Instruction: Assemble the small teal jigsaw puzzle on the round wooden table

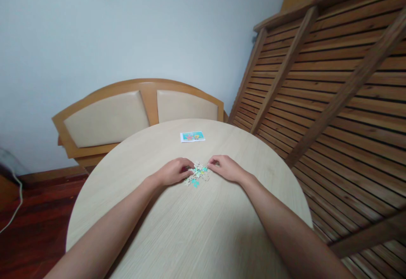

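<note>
A small heap of pale and turquoise jigsaw pieces lies near the middle of a round light-wood table. My left hand rests knuckles up on the heap's left side, fingers curled with the tips among the pieces. My right hand lies on the heap's right side, fingers bent and pinched at the pile's edge. What either hand grips, if anything, is too small to make out. A small colourful picture card lies flat farther back on the table.
A wooden bench with two beige padded back panels stands behind the table against a pale wall. A slatted wooden frame leans on the right, close to the table's edge. Dark red floor and a white cable show at left.
</note>
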A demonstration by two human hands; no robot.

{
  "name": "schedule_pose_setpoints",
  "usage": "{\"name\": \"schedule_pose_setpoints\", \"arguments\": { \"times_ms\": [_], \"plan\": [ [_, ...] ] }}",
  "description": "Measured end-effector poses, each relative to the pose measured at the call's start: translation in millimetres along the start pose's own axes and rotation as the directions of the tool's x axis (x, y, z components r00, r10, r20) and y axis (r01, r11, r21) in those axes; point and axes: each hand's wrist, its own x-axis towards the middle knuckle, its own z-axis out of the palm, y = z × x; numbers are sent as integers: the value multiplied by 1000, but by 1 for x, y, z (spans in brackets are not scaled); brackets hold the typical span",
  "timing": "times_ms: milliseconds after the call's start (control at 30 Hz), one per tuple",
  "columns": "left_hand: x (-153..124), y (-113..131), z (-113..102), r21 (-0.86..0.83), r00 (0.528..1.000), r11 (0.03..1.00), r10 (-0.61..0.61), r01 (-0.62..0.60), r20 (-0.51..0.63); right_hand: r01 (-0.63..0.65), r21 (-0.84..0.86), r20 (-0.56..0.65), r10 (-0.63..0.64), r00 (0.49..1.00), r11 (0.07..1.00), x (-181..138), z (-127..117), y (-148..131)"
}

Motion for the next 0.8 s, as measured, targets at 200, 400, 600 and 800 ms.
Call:
{"name": "schedule_pose_setpoints", "arguments": {
  "times_ms": [200,400,600,800],
  "plan": [
    [-5,0,-1,-19,1000,1000,3,-3,-4,-55,-138,-33,50,998,989,1,-1,0],
    [-4,-3,-1,-14,1000,1000,7,-7,7,-62,-86,-52,57,997,994,1,-2,2],
    [-4,-4,-3,-4,999,1000,-26,26,18,-207,-201,-207,165,964,957,3,-5,6],
    [-4,-3,-4,-33,999,998,-45,45,11,-252,-331,-177,202,963,909,0,-8,5]
  ]
}}
